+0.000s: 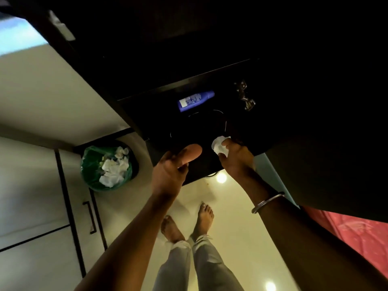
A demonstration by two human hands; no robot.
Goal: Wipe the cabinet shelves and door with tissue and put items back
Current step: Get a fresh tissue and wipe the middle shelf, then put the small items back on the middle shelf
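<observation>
Presently, I note my right hand (235, 158) pinching a crumpled tissue (219, 146) against the dark shelf (159, 120). My left hand (171, 169) grips the shelf's front edge, thumb on top. A blue bottle (195, 100) lies further in; a bin (109, 164) stands left.

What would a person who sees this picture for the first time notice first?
Most likely the right hand, which grips a crumpled white tissue at the front of the dark shelf, while the left hand holds that shelf's edge. Next, the blue bottle lying on its side deeper on the shelf, and the green-lined bin full of white tissues on the floor at the left.
</observation>
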